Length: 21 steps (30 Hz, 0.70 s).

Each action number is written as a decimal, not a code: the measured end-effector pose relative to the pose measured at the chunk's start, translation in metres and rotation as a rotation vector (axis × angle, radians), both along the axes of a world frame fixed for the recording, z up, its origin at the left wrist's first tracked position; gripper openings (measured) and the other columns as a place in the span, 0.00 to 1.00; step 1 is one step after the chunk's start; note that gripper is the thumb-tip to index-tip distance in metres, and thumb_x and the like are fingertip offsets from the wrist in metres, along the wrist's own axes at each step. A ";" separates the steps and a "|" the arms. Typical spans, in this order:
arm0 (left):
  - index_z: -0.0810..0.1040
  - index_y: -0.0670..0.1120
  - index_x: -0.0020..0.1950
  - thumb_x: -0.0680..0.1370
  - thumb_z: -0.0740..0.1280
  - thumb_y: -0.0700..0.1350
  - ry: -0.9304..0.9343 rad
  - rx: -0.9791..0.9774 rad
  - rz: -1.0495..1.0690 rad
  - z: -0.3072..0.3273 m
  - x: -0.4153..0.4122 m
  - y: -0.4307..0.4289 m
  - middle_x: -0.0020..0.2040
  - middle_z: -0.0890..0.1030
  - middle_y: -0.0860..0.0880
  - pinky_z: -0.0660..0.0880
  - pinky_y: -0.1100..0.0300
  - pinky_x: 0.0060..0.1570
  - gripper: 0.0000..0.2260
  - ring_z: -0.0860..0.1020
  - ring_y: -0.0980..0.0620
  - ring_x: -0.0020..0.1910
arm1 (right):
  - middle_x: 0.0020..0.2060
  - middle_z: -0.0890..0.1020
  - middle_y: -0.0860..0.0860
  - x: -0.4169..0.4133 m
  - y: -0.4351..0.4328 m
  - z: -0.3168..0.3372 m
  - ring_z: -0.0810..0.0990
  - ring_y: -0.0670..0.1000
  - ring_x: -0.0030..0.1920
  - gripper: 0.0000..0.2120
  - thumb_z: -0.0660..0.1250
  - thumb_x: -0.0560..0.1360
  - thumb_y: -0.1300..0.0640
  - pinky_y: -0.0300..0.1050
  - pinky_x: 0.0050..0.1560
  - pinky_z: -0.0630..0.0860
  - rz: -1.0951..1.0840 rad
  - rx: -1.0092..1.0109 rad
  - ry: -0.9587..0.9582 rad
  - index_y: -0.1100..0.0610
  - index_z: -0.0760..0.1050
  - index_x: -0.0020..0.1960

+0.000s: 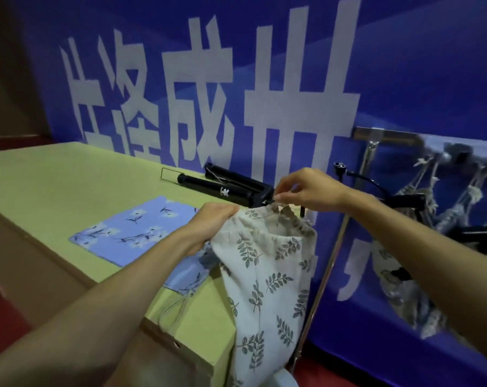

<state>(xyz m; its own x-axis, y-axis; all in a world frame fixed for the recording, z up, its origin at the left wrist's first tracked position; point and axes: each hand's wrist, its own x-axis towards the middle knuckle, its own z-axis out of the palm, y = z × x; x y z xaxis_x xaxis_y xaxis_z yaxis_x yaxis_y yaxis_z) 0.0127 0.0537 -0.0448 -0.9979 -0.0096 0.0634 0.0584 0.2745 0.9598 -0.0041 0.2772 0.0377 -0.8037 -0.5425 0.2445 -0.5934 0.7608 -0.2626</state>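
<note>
A cream drawstring bag printed with grey-green leaves hangs in front of me, past the right end of the table. My left hand grips the gathered left side of its mouth. My right hand pinches the thin drawstring at the top right of the mouth. A blue flowered bag lies flat on the green tabletop, its cord trailing toward the near edge.
A folded black tripod lies at the table's far edge against a blue banner with large white characters. To the right, a metal rack holds several knotted bags and black hangers. Red floor lies below left.
</note>
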 end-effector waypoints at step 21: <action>0.78 0.38 0.43 0.80 0.64 0.52 0.135 0.093 0.120 -0.063 -0.039 -0.018 0.40 0.74 0.46 0.68 0.55 0.46 0.17 0.71 0.52 0.42 | 0.61 0.71 0.57 -0.170 -0.098 -0.079 0.73 0.57 0.57 0.20 0.66 0.77 0.53 0.50 0.56 0.72 -0.182 0.111 0.015 0.59 0.68 0.65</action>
<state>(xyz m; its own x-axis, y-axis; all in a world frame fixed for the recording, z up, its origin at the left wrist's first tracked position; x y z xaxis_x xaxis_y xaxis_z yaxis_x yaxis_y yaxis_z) -0.0264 0.0352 -0.1074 -0.9718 -0.1401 0.1899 0.1605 0.1976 0.9670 -0.1738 0.1793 -0.0408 -0.8878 -0.4127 0.2039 -0.4465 0.8798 -0.1633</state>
